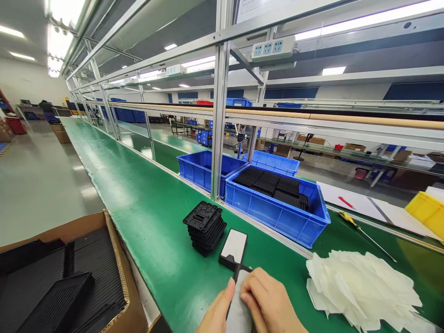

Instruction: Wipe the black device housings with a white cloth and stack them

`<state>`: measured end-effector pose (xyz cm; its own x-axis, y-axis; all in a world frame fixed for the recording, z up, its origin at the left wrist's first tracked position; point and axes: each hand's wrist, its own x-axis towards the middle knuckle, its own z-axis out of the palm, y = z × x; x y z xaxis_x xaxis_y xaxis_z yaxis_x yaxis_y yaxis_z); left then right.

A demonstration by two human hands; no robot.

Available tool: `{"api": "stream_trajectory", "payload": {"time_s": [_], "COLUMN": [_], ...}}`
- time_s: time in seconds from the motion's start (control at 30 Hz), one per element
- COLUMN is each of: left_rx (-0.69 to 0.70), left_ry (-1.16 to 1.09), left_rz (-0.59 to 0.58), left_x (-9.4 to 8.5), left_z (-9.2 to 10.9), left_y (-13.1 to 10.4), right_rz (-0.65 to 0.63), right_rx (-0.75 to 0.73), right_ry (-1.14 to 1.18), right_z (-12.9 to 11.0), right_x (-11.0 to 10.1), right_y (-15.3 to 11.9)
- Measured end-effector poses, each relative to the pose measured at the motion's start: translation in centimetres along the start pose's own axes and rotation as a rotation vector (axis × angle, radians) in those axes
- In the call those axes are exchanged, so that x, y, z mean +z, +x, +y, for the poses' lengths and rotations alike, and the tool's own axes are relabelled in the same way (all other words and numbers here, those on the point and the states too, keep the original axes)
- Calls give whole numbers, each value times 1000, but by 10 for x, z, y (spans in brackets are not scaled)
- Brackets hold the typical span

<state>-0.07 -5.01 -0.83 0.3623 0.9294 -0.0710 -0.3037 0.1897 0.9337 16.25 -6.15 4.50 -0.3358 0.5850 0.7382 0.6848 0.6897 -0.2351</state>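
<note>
Right now both of your hands meet at the near edge of the green bench (145, 222), pressed onto a flat grey pad (239, 314) that lies under them. Your left hand (217, 312) is partly closed, its thumb laid along the pad's left edge; your right hand (268, 305) curls over the top with fingertips bent down onto the surface (whether anything is pinched beneath them, you cannot tell from this angle). Just beyond your fingertips lies a black frame with a white face (234, 247), touching or nearly touching the far end of the pad, and just past that stands a stack of black moulded parts (205, 226).

To do this well, I judge, keep the left thumb as a fence so the pad cannot skate sideways, and let the right fingertips press evenly rather than at one corner. Keep your wrists low, so that the pressure goes straight down. Mind the black frame ahead of your fingers: a forward shove would likely push it into the stack.

To the right of your right hand lies a loose heap of white sheets (364, 286), near but apart. Farther out beyond that hand sits a blue bin (277, 212) filled with black parts. To the left of your left hand, off the bench, stands a cardboard box (118, 259) holding black trays.
</note>
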Motion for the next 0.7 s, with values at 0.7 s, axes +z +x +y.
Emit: {"api": "stream_trajectory", "payload": {"time_s": [0.7], "left_rx": [-381], "left_ry": [-471], "left_rz": [-175], "left_x": [18], "left_z": [23], "left_y": [10], "right_rz": [34], "right_rx": [-32], "right_ry": [-127], "right_z": [17], "right_x": [-18], "right_y": [5]}}
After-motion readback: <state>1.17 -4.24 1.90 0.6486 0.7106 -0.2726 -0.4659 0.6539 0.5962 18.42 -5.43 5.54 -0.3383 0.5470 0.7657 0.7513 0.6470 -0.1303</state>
